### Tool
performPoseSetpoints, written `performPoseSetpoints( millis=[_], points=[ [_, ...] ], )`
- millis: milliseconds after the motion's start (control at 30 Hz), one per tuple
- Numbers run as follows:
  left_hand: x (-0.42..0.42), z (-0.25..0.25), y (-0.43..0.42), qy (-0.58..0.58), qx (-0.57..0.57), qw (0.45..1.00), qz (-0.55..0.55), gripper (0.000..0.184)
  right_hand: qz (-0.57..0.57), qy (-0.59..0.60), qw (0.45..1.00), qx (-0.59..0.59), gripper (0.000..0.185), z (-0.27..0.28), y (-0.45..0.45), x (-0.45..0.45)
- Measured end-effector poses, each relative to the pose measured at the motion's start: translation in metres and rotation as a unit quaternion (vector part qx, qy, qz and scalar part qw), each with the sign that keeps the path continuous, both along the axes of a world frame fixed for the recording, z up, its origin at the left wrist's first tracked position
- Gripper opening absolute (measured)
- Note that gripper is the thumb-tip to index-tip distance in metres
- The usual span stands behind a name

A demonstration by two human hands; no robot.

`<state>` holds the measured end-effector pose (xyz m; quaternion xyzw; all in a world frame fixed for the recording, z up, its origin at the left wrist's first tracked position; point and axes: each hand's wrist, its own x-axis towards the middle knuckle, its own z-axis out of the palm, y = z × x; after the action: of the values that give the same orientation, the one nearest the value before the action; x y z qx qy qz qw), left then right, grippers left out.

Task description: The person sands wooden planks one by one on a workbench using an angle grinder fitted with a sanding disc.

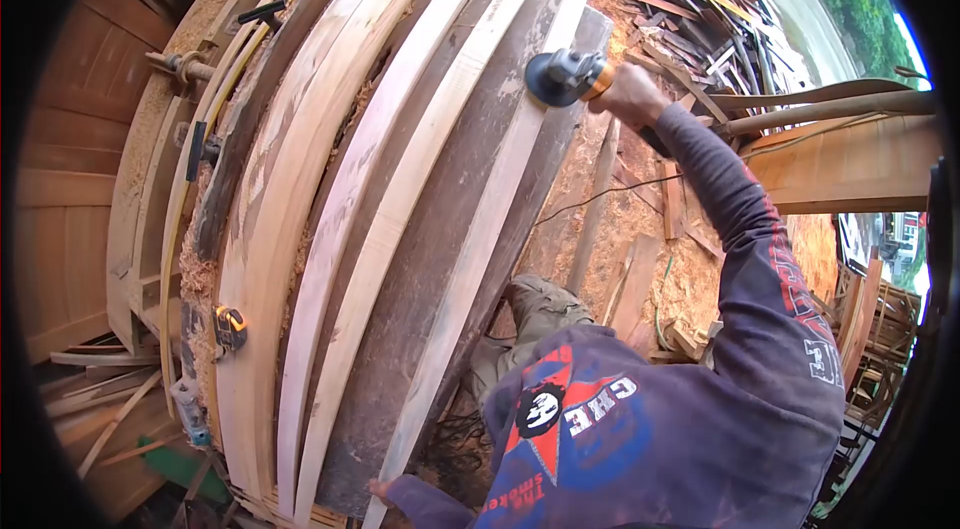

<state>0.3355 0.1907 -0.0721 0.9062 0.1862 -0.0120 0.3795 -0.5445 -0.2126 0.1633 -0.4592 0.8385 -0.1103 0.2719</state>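
A faded purple sweatshirt (700, 409) reads "CHE" while the right hand (634, 95) grips a grey-and-orange disc grinder (575, 76) and the left hand (389, 491), finger closure unclear, touches a pale wooden strip (487, 229).

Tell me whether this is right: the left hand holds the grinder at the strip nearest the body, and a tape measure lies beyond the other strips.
Wrong hand: the head view shows the right hand holding the grinder. The rest stands: it is at the strip nearest the body, and a tape measure lies beyond the others.
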Motion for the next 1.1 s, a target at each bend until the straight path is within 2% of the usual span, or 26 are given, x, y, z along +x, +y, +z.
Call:
performPoseSetpoints(
  millis=[33,200,267,300,333,400,433,500,567,633,700,733,767,1100],
  points=[
    [0.000,0.000,-0.002,0.004,0.001,1.000,-0.008,0.029,0.006,0.014,1.000,-0.004,0.035,-0.021,-0.006,-0.032],
    [-0.005,0.011,-0.011,-0.004,-0.048,0.998,-0.031,0.032,-0.039,0.058,0.998,0.008,0.040,-0.016,-0.039,-0.077],
    [-0.004,0.009,-0.012,0.036,0.026,0.994,-0.099,0.035,-0.051,0.076,0.996,0.012,0.043,0.001,-0.053,-0.072],
    [-0.007,0.014,-0.011,0.046,0.031,0.993,-0.107,0.036,-0.058,0.074,0.995,-0.014,0.038,-0.015,-0.057,-0.086],
    [-0.005,0.012,-0.008,0.054,0.034,0.992,-0.110,0.036,0.042,0.108,0.993,-0.012,0.033,-0.029,-0.064,-0.101],
    [0.004,0.015,0.002,0.064,0.050,0.990,-0.119,0.036,0.236,0.200,0.950,-0.037,0.023,-0.055,-0.059,-0.111],
    [0.006,0.014,0.003,0.068,0.051,0.989,-0.124,0.036,0.023,0.060,0.998,0.017,0.028,-0.041,-0.059,-0.083],
    [0.006,0.018,0.001,0.068,0.050,0.988,-0.130,0.036,-0.002,0.034,0.999,0.011,0.033,-0.020,-0.046,-0.038],
    [0.006,0.017,-0.002,0.071,0.047,0.987,-0.135,0.036,0.024,-0.001,1.000,0.020,0.039,-0.011,-0.030,-0.002],
    [0.009,0.014,0.000,0.075,0.042,0.987,-0.137,0.036,0.030,-0.037,0.999,-0.005,0.037,-0.023,-0.011,0.016],
    [0.012,0.012,0.002,0.079,0.040,0.986,-0.142,0.036,0.040,-0.009,0.999,0.003,0.037,-0.004,0.005,0.050],
    [0.015,0.012,0.004,0.082,0.038,0.985,-0.146,0.036,0.058,-0.049,0.997,-0.024,0.039,-0.023,0.010,0.051],
    [0.016,0.011,0.007,0.083,0.037,0.985,-0.149,0.036,0.057,-0.052,0.997,-0.026,0.039,-0.036,0.018,0.048],
    [0.028,-0.008,0.019,0.099,0.011,0.980,-0.171,0.037,0.116,-0.026,0.993,0.000,0.041,-0.003,0.076,0.149]
  ],
)
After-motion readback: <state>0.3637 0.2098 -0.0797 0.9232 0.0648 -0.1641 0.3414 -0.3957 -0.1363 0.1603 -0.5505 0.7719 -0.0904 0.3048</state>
